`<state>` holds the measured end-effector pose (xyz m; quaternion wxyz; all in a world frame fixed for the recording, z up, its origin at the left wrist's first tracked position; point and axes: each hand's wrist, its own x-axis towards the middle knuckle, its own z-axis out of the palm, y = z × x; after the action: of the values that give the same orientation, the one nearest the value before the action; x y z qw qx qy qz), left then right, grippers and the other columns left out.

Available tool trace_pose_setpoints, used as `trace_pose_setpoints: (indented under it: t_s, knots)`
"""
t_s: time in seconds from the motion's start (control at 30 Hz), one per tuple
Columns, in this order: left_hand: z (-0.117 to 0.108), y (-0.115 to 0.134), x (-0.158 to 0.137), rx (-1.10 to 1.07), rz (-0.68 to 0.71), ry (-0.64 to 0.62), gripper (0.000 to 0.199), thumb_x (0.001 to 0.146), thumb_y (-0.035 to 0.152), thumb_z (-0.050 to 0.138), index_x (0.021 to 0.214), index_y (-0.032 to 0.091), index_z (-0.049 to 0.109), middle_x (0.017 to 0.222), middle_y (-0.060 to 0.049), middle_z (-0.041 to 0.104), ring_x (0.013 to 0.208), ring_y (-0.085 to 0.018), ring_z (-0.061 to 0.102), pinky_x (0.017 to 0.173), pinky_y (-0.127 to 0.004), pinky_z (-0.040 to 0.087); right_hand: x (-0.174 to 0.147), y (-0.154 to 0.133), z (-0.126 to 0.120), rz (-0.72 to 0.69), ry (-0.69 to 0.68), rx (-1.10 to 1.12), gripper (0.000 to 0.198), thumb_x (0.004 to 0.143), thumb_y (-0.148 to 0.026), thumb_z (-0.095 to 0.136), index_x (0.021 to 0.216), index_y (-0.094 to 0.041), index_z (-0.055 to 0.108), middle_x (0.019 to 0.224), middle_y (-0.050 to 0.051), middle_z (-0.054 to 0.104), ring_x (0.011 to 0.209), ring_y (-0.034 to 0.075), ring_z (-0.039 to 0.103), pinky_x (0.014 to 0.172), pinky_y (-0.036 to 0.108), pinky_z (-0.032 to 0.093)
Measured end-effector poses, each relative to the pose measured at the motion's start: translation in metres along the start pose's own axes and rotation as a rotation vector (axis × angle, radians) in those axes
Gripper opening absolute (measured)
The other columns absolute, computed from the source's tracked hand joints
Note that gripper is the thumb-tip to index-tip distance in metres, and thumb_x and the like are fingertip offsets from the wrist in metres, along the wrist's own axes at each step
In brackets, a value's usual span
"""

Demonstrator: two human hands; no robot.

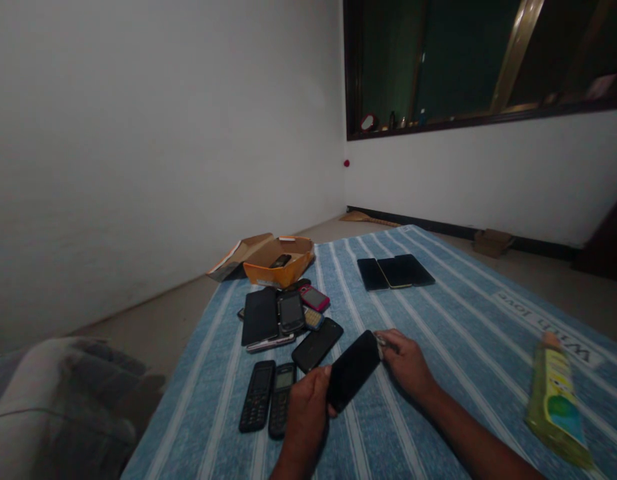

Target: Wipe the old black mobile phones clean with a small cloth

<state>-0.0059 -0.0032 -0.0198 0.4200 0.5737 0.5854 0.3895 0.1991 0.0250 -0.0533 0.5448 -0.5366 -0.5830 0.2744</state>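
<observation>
My left hand (308,407) is closed on the lower end of a black smartphone (355,370), thumb along its edge. The phone is tilted, its dark screen facing up. At its upper right corner my right hand (405,363) pinches a small pale crumpled thing (381,341), perhaps cloth, against the phone. Another black smartphone (318,344) lies just beyond the left hand. Two keypad phones, one black (257,396) and one with a greyish screen (283,400), lie side by side left of that hand, which partly hides the second.
Behind them is a pile with a black tablet-like device (260,316), a touchscreen phone (291,311) and a pink phone (315,297). An open orange box (273,275) holds a phone. Three dark devices (395,272) lie in a row. A yellow-green bottle (558,403) lies right on the striped cloth (468,347).
</observation>
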Motion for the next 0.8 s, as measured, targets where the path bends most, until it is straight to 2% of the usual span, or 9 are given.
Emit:
trace_pose_setpoints:
  t_s: [0.17,0.3,0.5,0.63,0.73,0.8]
  knots:
    - [0.0024,0.0,0.0005,-0.11,-0.097,0.052,0.055,0.076,0.071,0.048,0.056,0.02,0.056,0.037,0.003,0.049,0.04,-0.015,0.045,0.05,-0.026,0.034,-0.0006,0.0003,-0.0012,0.033,0.002,0.03,0.031,0.071,-0.019,0.048,0.085,-0.019,0.076,0.086,0.006,0.071,0.085,0.022,0.066,0.078,0.034,0.049]
    - [0.0052,-0.0017,0.0004,-0.153,-0.111,0.117,0.055,0.077,0.07,0.05,0.058,0.019,0.058,0.036,0.004,0.048,0.04,-0.013,0.044,0.049,-0.025,0.033,-0.0017,-0.0013,-0.0028,0.004,-0.001,0.011,0.033,0.071,-0.017,0.048,0.088,-0.019,0.076,0.087,0.006,0.071,0.085,0.021,0.066,0.079,0.033,0.049]
    - [0.0053,-0.0068,0.0025,-0.143,-0.084,0.061,0.052,0.078,0.066,0.051,0.054,0.02,0.053,0.037,0.004,0.046,0.037,-0.012,0.043,0.044,-0.024,0.032,-0.0037,0.0026,-0.0023,-0.118,0.022,-0.085,0.034,0.072,-0.012,0.046,0.089,-0.019,0.074,0.086,0.006,0.07,0.084,0.02,0.066,0.079,0.032,0.051]
    - [0.0014,-0.0026,0.004,0.028,-0.027,0.069,0.046,0.08,0.058,0.047,0.053,0.021,0.051,0.045,0.002,0.05,0.041,-0.015,0.049,0.045,-0.026,0.034,-0.0052,0.0065,-0.0002,-0.205,0.023,-0.128,0.032,0.076,-0.01,0.046,0.091,-0.019,0.073,0.087,0.006,0.069,0.084,0.019,0.066,0.077,0.031,0.051]
    - [-0.0009,-0.0006,0.0046,0.228,0.082,0.08,0.039,0.083,0.046,0.04,0.057,0.021,0.056,0.056,-0.003,0.06,0.056,-0.019,0.058,0.055,-0.028,0.04,-0.0061,0.008,0.0009,-0.243,0.016,-0.145,0.031,0.078,-0.01,0.045,0.092,-0.019,0.072,0.087,0.007,0.069,0.084,0.019,0.066,0.077,0.031,0.051]
    - [-0.0011,-0.0015,0.0044,0.339,0.108,0.064,0.036,0.086,0.039,0.037,0.065,0.021,0.06,0.061,-0.004,0.064,0.061,-0.02,0.062,0.059,-0.029,0.041,-0.0067,0.0084,0.0011,-0.26,-0.003,-0.158,0.031,0.079,-0.009,0.045,0.092,-0.019,0.071,0.087,0.007,0.068,0.084,0.019,0.065,0.076,0.03,0.051]
